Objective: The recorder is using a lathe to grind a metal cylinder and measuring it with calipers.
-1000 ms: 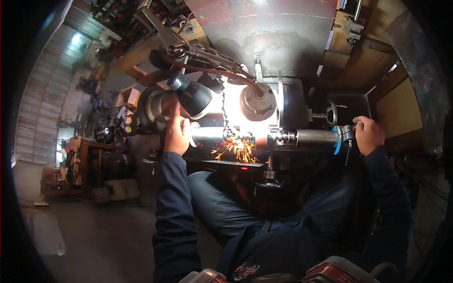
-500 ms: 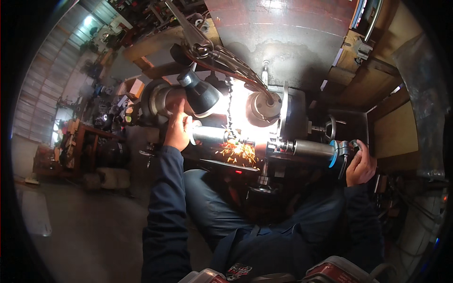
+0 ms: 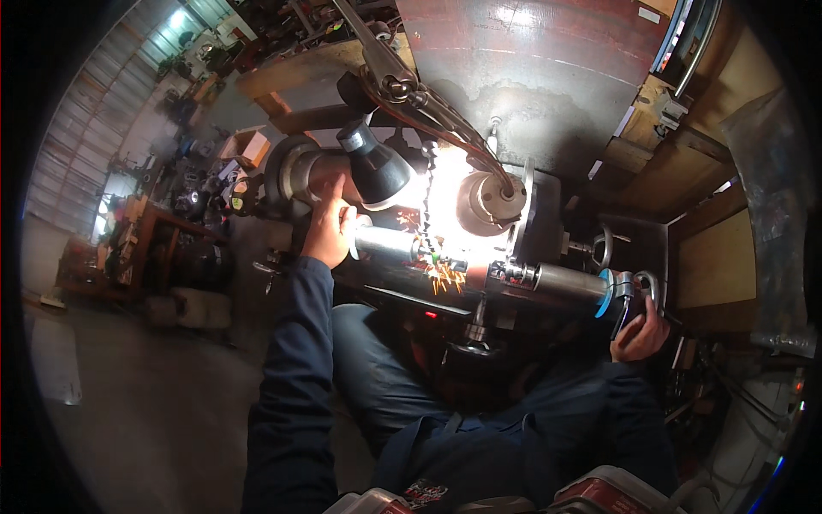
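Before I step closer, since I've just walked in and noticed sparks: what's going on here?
The person's left hand is at the left end of a metal cylinder, near a lit black lamp. Their right hand is at a metal clamp beside a blue ring. Between the hands, orange sparks are spraying.

A ribbed metal wall [image 3: 107,137] curves down at ten o'clock, with a bright light [image 3: 177,17] between ten and eleven. At nine o'clock, a dark reddish-brown wooden stand [image 3: 144,230] rises from the dim grey floor [image 3: 180,394], which spreads through eight. Pale wooden panelling [image 3: 715,265] stands at three, beside a glossy hanging sheet [image 3: 762,214].
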Motion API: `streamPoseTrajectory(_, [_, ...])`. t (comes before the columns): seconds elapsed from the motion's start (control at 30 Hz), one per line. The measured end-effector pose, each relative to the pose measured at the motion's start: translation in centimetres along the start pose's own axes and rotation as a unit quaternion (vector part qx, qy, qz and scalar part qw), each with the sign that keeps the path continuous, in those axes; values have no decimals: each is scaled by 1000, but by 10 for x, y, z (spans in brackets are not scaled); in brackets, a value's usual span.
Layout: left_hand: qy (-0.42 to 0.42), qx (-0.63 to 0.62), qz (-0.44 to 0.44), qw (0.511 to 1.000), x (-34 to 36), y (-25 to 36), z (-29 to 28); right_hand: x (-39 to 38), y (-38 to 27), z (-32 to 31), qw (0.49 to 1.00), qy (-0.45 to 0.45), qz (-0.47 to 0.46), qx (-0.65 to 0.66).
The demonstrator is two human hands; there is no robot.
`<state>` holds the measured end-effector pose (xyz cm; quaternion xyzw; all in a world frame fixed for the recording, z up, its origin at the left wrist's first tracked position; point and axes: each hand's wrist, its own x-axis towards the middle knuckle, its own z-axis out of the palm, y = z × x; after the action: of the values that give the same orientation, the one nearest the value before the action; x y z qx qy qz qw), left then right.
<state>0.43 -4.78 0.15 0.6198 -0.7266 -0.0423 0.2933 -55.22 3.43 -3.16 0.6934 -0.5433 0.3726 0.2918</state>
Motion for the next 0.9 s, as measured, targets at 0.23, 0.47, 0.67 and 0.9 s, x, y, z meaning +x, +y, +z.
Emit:
streamPoseTrajectory(0.23, [0, 1, -5, 1000, 0, 5, -4, 65, 1, -9, 958, -237, 159, 30])
streamPoseTrajectory(0.47, [-6, -12, -5, 1000, 1, 4, 0, 88, 12, 4, 906, -366, 211, 24])
streamPoseTrajectory(0.67, [14, -3, -1, 1000, 1, 3, -3, 41, -9, -9, 981, -150, 120, 17])
streamPoseTrajectory(0.9, [-10, 2, -22, 1000, 0, 0, -1, 12, -7, 5, 998, 5, 65, 7])
